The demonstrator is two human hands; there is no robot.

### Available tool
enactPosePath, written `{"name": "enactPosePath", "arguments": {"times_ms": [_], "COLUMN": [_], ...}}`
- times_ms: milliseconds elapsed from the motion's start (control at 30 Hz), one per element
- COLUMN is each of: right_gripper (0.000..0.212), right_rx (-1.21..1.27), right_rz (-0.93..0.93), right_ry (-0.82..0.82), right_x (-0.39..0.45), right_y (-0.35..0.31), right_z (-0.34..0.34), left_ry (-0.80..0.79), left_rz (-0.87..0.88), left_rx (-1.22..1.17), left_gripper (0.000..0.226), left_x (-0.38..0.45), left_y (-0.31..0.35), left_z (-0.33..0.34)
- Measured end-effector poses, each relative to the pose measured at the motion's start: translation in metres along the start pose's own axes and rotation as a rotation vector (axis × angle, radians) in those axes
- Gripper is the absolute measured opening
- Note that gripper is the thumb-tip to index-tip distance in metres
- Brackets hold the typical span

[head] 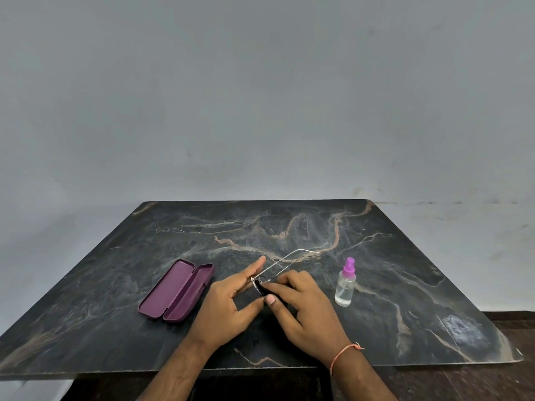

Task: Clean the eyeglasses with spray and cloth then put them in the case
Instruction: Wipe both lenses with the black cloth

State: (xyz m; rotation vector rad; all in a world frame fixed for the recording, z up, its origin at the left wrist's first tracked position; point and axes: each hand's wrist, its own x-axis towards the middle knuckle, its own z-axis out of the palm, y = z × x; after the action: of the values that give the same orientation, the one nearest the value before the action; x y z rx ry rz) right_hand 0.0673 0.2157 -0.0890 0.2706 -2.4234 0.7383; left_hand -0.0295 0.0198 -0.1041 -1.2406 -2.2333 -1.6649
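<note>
Eyeglasses (285,263): my left hand (231,302) steadies the frame; my right hand (301,302) pinches, seemingly, dark cloth (265,290) on the lens.

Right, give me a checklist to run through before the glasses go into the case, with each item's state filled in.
1. Case open, lying flat on the table: ok.
2. Case interior free of objects: ok.
3. Eyeglasses gripped by left hand and right hand: ok.
4. Temples folded for the case: not ok, they stick out unfolded.
5. Lenses wiped clean: cannot tell, hands cover them.
6. Spray bottle upright, clear of the path to the case: ok.
</note>
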Motion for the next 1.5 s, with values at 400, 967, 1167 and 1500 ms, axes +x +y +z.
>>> {"name": "enactPosePath", "arguments": {"times_ms": [400, 967, 1167, 1500], "right_gripper": [0.026, 0.036, 0.025, 0.026], "right_rx": [0.103, 0.051, 0.104, 0.218], "right_rz": [-0.012, 0.015, 0.022, 0.008], "right_ry": [-0.070, -0.079, -0.021, -0.003], "right_x": [0.002, 0.002, 0.001, -0.002], "right_y": [0.007, 0.002, 0.001, 0.002], "right_z": [0.001, -0.001, -0.004, -0.006], "left_ry": [-0.051, -0.054, -0.051, -0.077], "left_rz": [0.018, 0.041, 0.044, 0.079], "left_rx": [0.125, 0.215, 0.246, 0.291], "left_gripper": [0.084, 0.084, 0.089, 0.090], "left_x": [0.000, 0.000, -0.002, -0.002], "left_y": [0.000, 0.000, 0.004, 0.004], "left_z": [0.002, 0.003, 0.003, 0.004]}}
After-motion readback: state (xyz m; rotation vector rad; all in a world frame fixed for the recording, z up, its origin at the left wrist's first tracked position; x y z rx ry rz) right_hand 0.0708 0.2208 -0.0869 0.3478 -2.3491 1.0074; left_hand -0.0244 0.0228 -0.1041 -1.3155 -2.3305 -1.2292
